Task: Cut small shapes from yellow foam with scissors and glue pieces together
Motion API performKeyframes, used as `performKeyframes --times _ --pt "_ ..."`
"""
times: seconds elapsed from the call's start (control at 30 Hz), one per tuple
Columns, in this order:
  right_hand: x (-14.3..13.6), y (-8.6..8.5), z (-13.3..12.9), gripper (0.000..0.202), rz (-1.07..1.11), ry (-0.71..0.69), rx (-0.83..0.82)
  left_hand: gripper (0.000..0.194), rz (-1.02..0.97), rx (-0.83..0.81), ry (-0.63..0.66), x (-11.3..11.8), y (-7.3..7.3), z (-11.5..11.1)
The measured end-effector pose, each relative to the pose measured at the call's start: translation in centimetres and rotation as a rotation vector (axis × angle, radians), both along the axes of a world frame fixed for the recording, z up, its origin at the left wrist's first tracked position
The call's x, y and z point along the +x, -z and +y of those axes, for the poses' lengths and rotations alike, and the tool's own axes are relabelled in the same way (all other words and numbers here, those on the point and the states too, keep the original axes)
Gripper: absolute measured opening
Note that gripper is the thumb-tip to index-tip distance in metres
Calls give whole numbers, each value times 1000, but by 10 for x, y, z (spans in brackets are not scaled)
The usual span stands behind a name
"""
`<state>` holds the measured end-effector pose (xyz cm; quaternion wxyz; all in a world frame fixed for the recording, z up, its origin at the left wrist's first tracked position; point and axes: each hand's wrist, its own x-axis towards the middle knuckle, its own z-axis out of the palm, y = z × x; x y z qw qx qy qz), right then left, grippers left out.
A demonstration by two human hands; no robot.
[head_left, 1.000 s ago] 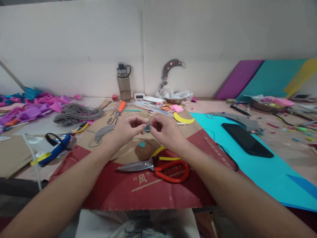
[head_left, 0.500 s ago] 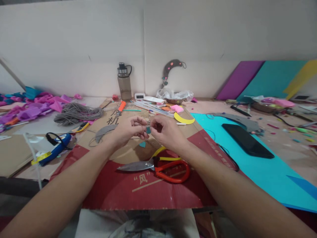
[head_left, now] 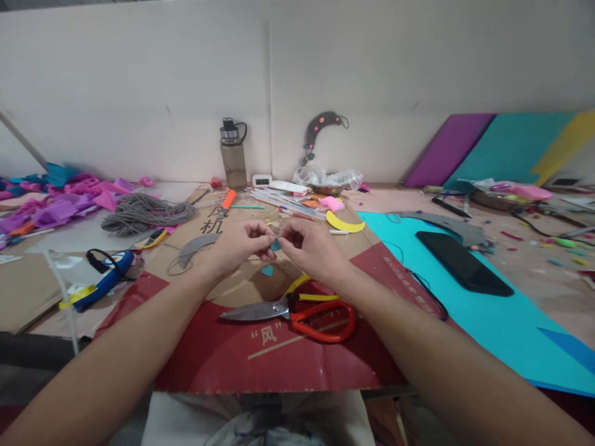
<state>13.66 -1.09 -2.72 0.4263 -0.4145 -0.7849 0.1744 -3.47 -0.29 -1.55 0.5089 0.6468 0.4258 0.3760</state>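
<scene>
Both my hands meet above the brown and red cardboard sheet (head_left: pixel 242 359). My left hand (head_left: pixel 239 244) and my right hand (head_left: pixel 309 248) pinch one small teal piece (head_left: pixel 276 245) between their fingertips. Just below them a teal heart-shaped cutout (head_left: pixel 267 271) lies on the cardboard. Orange-handled scissors (head_left: pixel 297 313) lie shut nearer to me, with yellow strips (head_left: pixel 318 297) beside the handles.
A grey crescent cutout (head_left: pixel 193 248) and a grey cord bundle (head_left: pixel 144 214) lie to the left, by a blue tool (head_left: pixel 105 282). A bottle (head_left: pixel 233 155) stands at the wall. On the right a black phone (head_left: pixel 462 263) rests on a teal sheet (head_left: pixel 511 316).
My hands stay together at the same spot. Only the fingers have shifted slightly around the small teal piece.
</scene>
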Motion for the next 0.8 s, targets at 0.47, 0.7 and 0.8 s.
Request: performKeyframes --times 0.47,0.7,0.8 --pt "1 0 0 10 89 -47 -69 16 -133 163 -205 -9 6 15" --pt "14 -6 7 40 -99 -107 -276 20 -264 155 -238 -11 0 15" --pt "32 -12 14 52 -165 55 -291 19 -340 183 -258 -18 -4 18"
